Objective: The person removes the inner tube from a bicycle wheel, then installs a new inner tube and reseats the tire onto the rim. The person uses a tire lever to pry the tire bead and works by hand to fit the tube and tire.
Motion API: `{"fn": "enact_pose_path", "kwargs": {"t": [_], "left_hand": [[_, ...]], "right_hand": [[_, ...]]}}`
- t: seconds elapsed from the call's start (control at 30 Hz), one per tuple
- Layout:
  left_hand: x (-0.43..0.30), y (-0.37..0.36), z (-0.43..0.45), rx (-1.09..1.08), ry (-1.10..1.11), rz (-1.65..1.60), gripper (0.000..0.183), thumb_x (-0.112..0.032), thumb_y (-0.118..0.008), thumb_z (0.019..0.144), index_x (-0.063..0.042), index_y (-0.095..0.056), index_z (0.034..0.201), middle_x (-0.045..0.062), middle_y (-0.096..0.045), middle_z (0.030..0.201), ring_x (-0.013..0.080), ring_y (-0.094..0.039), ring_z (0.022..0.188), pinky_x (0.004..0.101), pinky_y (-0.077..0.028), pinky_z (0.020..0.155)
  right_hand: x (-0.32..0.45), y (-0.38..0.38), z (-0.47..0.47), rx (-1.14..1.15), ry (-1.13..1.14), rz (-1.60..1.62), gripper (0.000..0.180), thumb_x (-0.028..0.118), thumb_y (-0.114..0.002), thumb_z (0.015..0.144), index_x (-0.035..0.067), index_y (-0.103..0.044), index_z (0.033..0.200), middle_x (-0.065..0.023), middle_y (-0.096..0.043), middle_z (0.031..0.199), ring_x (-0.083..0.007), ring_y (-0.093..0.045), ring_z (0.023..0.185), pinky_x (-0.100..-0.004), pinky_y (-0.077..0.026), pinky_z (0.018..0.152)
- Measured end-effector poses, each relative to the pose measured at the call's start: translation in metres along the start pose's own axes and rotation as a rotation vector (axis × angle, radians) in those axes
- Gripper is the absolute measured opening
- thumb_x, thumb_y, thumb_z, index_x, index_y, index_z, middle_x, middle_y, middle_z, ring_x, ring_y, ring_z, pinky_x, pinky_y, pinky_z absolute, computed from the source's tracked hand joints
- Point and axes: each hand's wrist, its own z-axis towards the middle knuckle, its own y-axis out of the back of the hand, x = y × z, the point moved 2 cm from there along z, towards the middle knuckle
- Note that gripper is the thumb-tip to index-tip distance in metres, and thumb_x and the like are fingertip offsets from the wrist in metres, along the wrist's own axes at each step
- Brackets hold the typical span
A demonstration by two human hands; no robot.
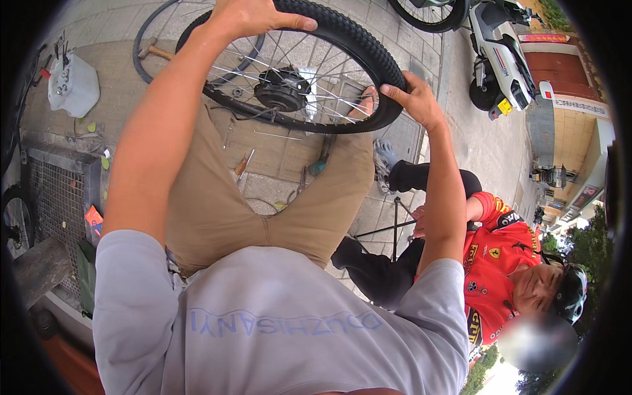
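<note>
A bicycle wheel with a knobbly black tyre (356, 43) is held tilted in front of my knees. Wire spokes run from its rim to a black hub motor (280, 92), from which a short cable hangs. My left hand (249, 19) grips the tyre on the far left side, its thumb lying along the sidewall. On the right side my right hand (417, 101) clasps the tyre, with the thumb pressed on the sidewall and the fingers around the tread. Whether the wheel touches the ground cannot be told.
A black rubber tube (138, 49) and a wooden-handled hammer (159, 51) lie on the paving beyond the wheel. A white plastic container (74, 86) holding tools stands left, near a metal grating (59, 192). A person in a red shirt (493, 256) sits close at right; a white scooter (498, 54) is parked beyond.
</note>
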Motion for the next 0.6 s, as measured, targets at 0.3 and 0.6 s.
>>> {"fn": "enact_pose_path", "kwargs": {"t": [0.3,0.6], "left_hand": [[0.093,0.006,0.009,0.045,-0.014,-0.164,0.064,-0.060,-0.090,0.077,-0.003,-0.075,0.103,0.011,-0.075,0.091,0.0229,-0.071,0.089,0.0391,-0.056,0.083],[0.107,0.027,0.005,0.082,-0.013,-0.156,0.063,-0.046,-0.093,0.084,-0.008,-0.075,0.130,0.004,-0.076,0.112,0.0161,-0.069,0.104,0.0309,-0.053,0.096]], "right_hand": [[0.010,-0.044,0.012,-0.235,0.024,0.075,0.071,0.059,-0.088,0.086,0.001,-0.074,0.125,-0.0108,-0.077,0.095,-0.0198,-0.073,0.088,-0.0381,-0.059,0.080],[0.042,-0.058,0.023,-0.220,-0.005,0.112,0.071,0.068,-0.083,0.083,0.006,-0.080,0.116,-0.0143,-0.079,0.096,-0.0304,-0.076,0.093,-0.0437,-0.058,0.087]]}}
